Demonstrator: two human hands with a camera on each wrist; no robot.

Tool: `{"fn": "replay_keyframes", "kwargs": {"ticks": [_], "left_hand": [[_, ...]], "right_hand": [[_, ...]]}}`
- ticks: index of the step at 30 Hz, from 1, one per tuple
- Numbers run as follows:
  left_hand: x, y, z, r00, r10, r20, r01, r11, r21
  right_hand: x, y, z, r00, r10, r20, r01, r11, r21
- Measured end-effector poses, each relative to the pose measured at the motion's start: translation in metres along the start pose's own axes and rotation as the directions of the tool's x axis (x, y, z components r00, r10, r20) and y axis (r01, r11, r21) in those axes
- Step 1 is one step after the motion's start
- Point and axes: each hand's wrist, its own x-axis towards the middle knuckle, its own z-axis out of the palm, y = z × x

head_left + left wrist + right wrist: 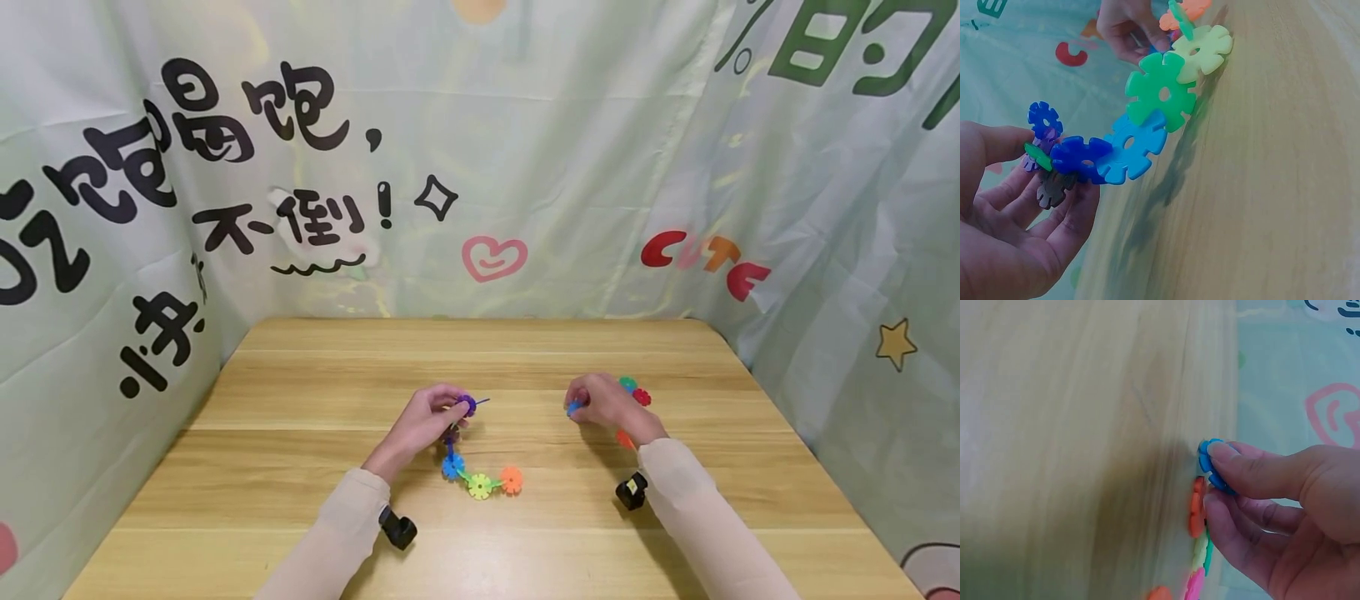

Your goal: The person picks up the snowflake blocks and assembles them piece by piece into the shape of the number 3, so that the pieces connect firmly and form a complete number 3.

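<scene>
My left hand (423, 421) pinches the upper end of a chain of interlocking plastic snowflake discs, at a purple disc (467, 406). A dark blue disc (1044, 119) tips that end. Below the fingers the chain runs through a brown disc (1054, 189), blue discs (1132, 147), a green disc (1161, 92) and a yellow-green disc (480, 486) to an orange disc (512, 481) at its far end. Over to the right, my right hand (603, 402) pinches a single blue snowflake disc (1215, 464) between thumb and fingers, close above the table.
Several loose discs lie by the right hand, among them a green disc (627, 383), a red disc (642, 397) and an orange disc (1197, 507). The wooden table (337, 358) meets a printed cloth (570, 167) at the back and sides.
</scene>
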Motion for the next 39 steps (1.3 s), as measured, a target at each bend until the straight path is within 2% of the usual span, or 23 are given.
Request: {"fn": "replay_keyframes", "kwargs": {"ticks": [7,14,19,22,39], "left_hand": [[0.001,-0.001,0.000,1.000,-0.011,0.012,0.011,1.000,-0.001],[0.002,-0.001,0.001,1.000,-0.014,0.014,0.014,1.000,-0.007],[0.001,0.001,0.001,1.000,-0.012,0.012,0.012,1.000,-0.016],[0.000,0.002,0.001,1.000,-0.011,0.013,0.011,1.000,-0.017],[0.000,0.003,0.002,1.000,-0.028,-0.008,0.028,1.000,-0.005]], "right_hand": [[0.001,-0.002,-0.003,1.000,0.008,0.000,-0.008,0.997,0.074],[0.002,-0.014,-0.008,0.999,-0.017,-0.027,0.020,0.995,0.102],[0.003,-0.022,-0.010,1.000,0.001,-0.023,0.003,0.989,0.150],[0.004,-0.026,-0.010,1.000,0.020,-0.013,-0.018,0.983,0.181],[0.010,-0.056,-0.005,1.000,-0.012,-0.019,0.017,0.960,0.279]]}}
